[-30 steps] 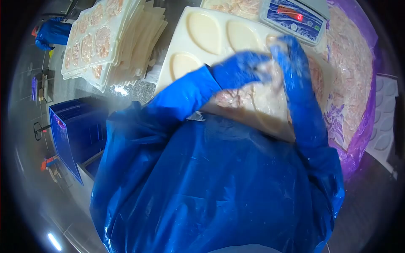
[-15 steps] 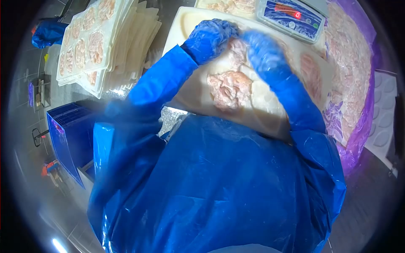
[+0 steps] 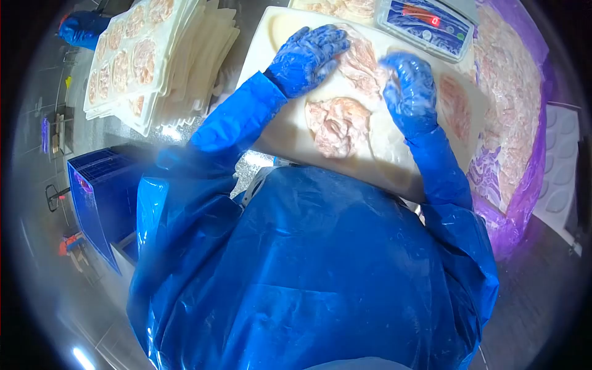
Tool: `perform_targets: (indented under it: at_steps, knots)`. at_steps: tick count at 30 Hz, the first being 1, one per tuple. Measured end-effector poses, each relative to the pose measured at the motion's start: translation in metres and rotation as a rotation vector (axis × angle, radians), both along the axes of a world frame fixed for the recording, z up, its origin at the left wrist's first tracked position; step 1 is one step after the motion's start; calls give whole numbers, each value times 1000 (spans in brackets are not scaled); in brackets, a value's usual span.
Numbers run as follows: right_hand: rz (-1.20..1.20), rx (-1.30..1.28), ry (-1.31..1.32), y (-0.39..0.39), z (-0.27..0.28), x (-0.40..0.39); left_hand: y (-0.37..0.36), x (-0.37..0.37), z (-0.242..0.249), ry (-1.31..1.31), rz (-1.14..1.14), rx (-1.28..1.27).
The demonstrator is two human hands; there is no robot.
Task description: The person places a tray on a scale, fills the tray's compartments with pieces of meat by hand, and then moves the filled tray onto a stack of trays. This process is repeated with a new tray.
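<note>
l hand [image 3: 306, 54]: lying flat, fingers spread, pressing meat portion [image 3: 361, 61] in tray [image 3: 280, 132]
r hand [image 3: 409, 86]: loosely curled, touching same portion's rt edge, gripping nothing
scale [image 3: 427, 23]: sitting behind tray
stacked trays [image 3: 145, 61]: lying left of tray

1. the moulded tray [image 3: 290, 132] is partly hidden under both sleeves and the blue apron [image 3: 308, 277], so its near edge cannot be seen.
2. the scale [image 3: 427, 21] is cut off by the top edge; its red digits are too small to read.
3. the left hand [image 3: 306, 55] covers the cavity beneath it.
4. the purple bag [image 3: 521, 203] fades into the dark lens rim.
</note>
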State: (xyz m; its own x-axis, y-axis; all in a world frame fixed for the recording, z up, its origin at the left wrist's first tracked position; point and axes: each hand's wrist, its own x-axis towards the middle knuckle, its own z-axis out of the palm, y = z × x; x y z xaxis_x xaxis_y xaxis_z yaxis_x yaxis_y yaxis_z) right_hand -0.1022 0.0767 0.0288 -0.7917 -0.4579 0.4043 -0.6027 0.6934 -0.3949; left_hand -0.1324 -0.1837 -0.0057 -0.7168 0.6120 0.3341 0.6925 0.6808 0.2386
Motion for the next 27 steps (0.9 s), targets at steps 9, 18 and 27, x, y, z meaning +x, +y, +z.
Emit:
perform_targets:
  at_steps: [9,18,27]
  knots:
    - [53,-368,-148,-3,3,36,-8,88,67,-296,269,47]
    - [141,-704,-898,-30,5,36,-29,91,37,-656,80,622]
    - [28,-634,-1240,-75,25,-38,-79,7,60,-804,306,1061]
